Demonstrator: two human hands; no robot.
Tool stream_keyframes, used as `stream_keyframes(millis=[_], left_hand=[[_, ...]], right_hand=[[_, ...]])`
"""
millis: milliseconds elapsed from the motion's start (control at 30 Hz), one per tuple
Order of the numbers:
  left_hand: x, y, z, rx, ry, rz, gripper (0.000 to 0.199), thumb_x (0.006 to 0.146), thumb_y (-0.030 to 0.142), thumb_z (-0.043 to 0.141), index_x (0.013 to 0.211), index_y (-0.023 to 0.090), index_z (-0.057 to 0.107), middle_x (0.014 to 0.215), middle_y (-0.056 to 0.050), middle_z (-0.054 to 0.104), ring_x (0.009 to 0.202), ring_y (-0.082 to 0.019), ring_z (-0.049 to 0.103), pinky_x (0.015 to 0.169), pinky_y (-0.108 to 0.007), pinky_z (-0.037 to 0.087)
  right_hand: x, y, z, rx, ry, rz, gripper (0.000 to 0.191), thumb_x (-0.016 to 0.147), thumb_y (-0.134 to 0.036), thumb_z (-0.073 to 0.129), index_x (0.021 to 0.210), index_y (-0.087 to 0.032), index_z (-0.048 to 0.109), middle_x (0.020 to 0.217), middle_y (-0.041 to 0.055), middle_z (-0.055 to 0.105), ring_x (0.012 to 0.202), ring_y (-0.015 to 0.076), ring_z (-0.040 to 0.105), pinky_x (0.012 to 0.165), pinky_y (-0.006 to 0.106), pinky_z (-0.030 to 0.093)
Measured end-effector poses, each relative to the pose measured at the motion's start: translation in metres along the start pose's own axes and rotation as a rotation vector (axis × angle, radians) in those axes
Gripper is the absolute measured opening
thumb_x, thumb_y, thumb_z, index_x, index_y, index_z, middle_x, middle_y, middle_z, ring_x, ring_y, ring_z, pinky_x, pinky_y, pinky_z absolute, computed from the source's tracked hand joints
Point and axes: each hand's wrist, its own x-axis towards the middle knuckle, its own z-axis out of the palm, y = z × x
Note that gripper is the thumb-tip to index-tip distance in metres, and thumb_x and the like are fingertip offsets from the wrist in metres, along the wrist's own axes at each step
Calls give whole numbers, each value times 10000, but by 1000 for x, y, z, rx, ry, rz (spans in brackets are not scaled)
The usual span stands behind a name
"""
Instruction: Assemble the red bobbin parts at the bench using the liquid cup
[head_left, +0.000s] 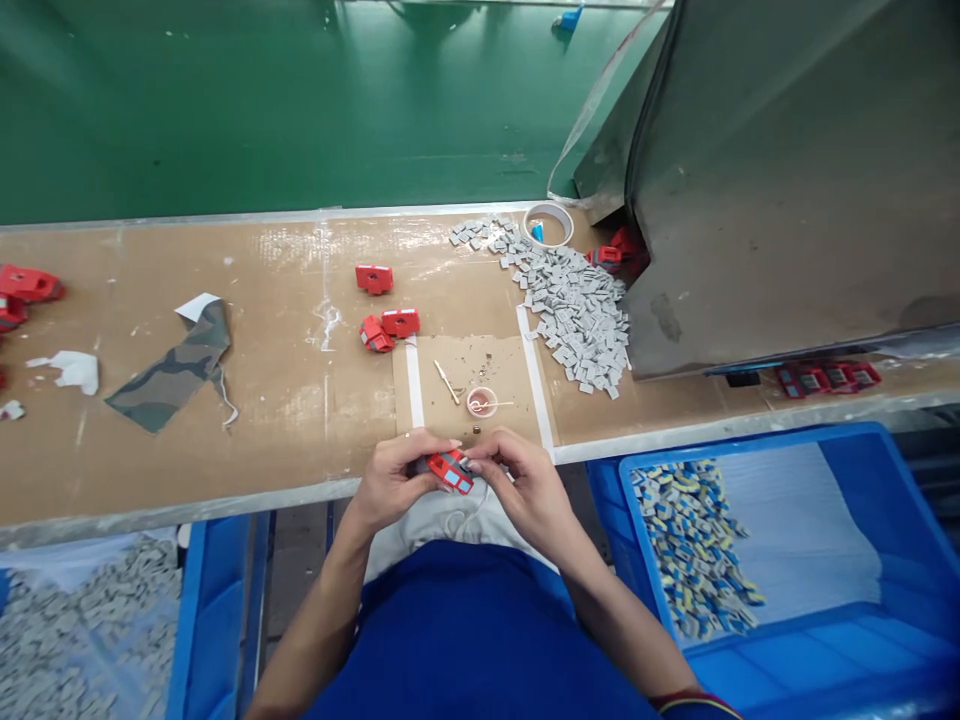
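Grip of left hand (399, 478) closed on red toy vehicle body (452, 471), held at front edge of cardboard-covered counter (285, 400); right hand (517, 480) pinches at same piece's other side, fingers bent. Left to right: camouflage cloth scrap (176, 375) flat on counter; three red parts (375, 279) beyond hands; white stick (447, 383) beside small round cup (481, 403); heap of gray tiles (577, 310) near tape roll (548, 226); blue bin (787, 540) below counter, holding blue, yellow and gray pieces.
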Motion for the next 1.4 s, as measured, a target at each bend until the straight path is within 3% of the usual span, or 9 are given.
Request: stream_keyframes(millis=[300,433,533,667,867,1067,1200,1300,1400], left_hand=[[1,5,-1,98,-49,21,231,905,337,764,1070,181,801,869,-91,787,747,-172,709,692,-263,553],[3,7,-2,171,-38,80,283,899,386,767,1090,178,790,913,-104,803,781,-184,731,725,-275,575],[5,8,-2,212,-52,125,308,903,402,758,1118,184,780,941,-110,811,805,-196,743,753,-294,596],[6,10,-2,238,-103,172,216,939,317,723,1108,191,773,975,-112,813,842,-195,751,803,-314,604],[9,6,-1,213,-125,287,201,944,246,714,1134,194,756,950,-105,811,821,-179,741,759,-296,602],[10,7,-4,238,-213,335,216,974,259,666,1161,186,746,948,-121,813,828,-196,751,752,-303,605],[10,7,-6,334,-271,384,210,994,206,619,1172,194,729,932,-107,807,819,-194,748,744,-302,596],[7,7,-4,408,-235,444,221,989,152,601,1179,198,704,979,-112,801,845,-190,748,745,-301,605],[0,10,5,426,-136,469,254,959,125,629,1193,216,665,1056,-129,789,931,-202,758,791,-315,621]], right_hand=[[-9,-10,7,-269,9,-74,311,1031,-175,492,722,-214,495,767,6,465,667,143,474,621,269,378],[-13,-10,9,-352,1,-81,253,1024,-136,464,804,-210,564,774,11,466,660,149,470,612,274,358],[-16,-5,8,-248,-2,-68,192,1032,-164,468,912,-206,612,809,20,510,698,153,522,644,270,407],[-15,3,3,-88,10,-28,164,1021,-221,535,883,-201,622,812,14,519,729,151,538,667,269,435],[-3,8,-8,153,-138,107,155,982,-313,624,920,-184,685,878,24,557,759,137,552,678,261,457],[-2,13,-7,259,-234,258,378,926,-495,674,746,-168,609,663,-42,457,613,99,399,546,220,330],[-4,18,-4,333,-292,377,457,884,-596,682,744,-175,572,592,-77,384,546,78,313,493,204,254],[-5,17,-9,276,-283,313,415,918,-567,663,802,-168,636,595,-78,369,545,84,318,503,213,279],[-10,14,-11,232,-158,156,333,932,-498,689,996,-171,700,752,-22,526,663,112,490,610,232,426]])
